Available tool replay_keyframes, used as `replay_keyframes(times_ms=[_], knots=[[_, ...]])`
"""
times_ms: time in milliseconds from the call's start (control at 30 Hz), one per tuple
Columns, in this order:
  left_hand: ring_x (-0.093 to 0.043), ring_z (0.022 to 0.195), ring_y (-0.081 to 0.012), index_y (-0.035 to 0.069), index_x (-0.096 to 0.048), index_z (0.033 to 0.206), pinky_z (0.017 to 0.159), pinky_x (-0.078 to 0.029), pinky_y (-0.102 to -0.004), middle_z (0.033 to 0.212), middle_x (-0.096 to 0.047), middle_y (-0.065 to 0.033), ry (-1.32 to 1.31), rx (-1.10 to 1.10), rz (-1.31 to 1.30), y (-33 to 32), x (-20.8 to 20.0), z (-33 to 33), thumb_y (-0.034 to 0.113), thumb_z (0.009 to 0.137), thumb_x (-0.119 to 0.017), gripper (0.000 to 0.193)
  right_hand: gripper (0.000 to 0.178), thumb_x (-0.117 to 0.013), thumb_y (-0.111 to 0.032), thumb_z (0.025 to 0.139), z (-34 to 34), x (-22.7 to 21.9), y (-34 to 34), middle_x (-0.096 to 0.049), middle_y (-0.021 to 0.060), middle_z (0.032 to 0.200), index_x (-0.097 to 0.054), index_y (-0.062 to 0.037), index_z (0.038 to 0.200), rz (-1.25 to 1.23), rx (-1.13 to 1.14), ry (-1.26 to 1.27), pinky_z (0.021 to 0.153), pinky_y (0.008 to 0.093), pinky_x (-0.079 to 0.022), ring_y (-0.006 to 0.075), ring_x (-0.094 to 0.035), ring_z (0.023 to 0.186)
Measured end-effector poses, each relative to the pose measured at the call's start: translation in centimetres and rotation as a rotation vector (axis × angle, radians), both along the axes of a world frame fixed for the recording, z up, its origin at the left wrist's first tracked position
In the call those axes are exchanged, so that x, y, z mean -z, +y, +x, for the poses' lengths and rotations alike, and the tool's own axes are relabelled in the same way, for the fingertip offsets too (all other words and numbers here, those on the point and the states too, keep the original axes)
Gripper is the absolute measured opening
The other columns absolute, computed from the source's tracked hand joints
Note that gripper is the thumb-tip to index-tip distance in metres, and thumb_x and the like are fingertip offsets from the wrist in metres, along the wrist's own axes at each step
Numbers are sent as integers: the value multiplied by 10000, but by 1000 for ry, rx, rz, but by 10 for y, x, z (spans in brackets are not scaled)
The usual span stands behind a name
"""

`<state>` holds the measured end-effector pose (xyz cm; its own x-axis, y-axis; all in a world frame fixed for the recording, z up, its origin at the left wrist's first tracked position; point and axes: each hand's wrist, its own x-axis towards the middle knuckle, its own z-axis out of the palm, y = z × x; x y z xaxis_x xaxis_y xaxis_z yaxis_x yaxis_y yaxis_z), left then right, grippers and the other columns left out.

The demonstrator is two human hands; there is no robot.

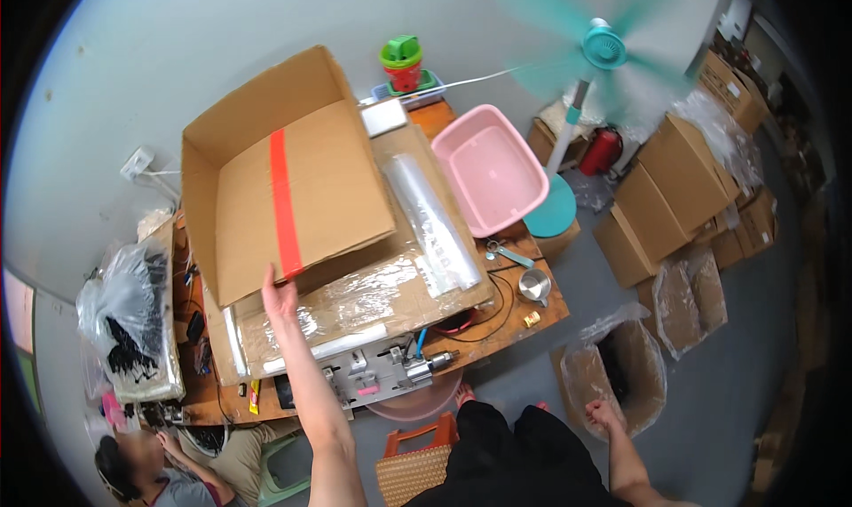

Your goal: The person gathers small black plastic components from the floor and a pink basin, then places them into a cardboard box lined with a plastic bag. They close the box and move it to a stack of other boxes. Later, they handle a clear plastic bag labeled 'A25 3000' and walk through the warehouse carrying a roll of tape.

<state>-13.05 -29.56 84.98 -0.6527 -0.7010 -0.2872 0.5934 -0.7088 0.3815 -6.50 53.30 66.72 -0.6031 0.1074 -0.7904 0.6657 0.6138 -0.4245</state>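
Note:
A large cardboard box point(328, 178), its open side toward me, lies tilted on the workbench with a red strip of tape across its inside. My left hand point(281, 301) grips the lower front edge of it beside the tape; some of the fingers are hidden. Under the box is a flat cardboard piece point(355, 298) covered with shiny clear film. A roll of clear plastic point(430, 223) lies on that, right of the box. Low at my right side, my right hand point(605, 415) is curled closed, with nothing showing from it, in front of a plastic-lined carton point(652, 378).
A pink basin point(493, 170), a metal cup point(534, 285) and a metal fixture point(382, 374) are on the wooden bench. A turquoise fan point(603, 47) spins behind. Cartons point(674, 178) pile up at right. A seated person point(169, 471) is at lower left, near a stool point(417, 463).

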Motion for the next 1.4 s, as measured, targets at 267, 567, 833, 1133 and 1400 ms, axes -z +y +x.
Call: replay_keyframes(times_ms=[267,567,833,1133,1400], knots=[[-543,1057,-267,-28,-458,1205,924,-442,-392,1171,-555,-172,441,32,-425,57,-52,61,173,910,-510,361,137,-559,-189,847,58,-29,37,-600,37,710,-612,-68,881,-5,127,29,514,283,-486,122,-577,598],[-497,1105,-244,-25,-448,1214,907,-447,-385,1254,-487,-150,837,25,-563,228,-237,112,83,890,-516,348,147,-559,-176,846,180,6,123,-596,44,666,-621,-45,827,-115,217,38,454,257,-471,115,-565,551],[-521,1078,-233,27,-496,1185,901,-450,-397,1202,-544,-122,370,-373,-594,176,-205,186,90,871,-550,325,197,-528,-184,894,88,-35,28,-580,25,676,-611,-5,893,-324,-147,361,508,218,-428,86,-536,581],[-521,997,-277,-43,-414,1095,930,-435,-424,1043,-527,-206,190,-154,-126,-33,-127,-14,164,913,-504,290,152,-497,-108,916,-168,-220,-312,-557,4,761,-576,18,946,-667,-269,879,585,200,-391,62,-482,669],[-558,947,-252,35,-494,1062,845,-494,-440,1074,-552,-111,-310,-85,-87,-104,-57,-148,189,867,-596,268,589,-683,-337,760,-262,-219,-484,-525,205,1062,-479,48,1156,-217,-403,1059,871,394,-400,321,-501,1013]])
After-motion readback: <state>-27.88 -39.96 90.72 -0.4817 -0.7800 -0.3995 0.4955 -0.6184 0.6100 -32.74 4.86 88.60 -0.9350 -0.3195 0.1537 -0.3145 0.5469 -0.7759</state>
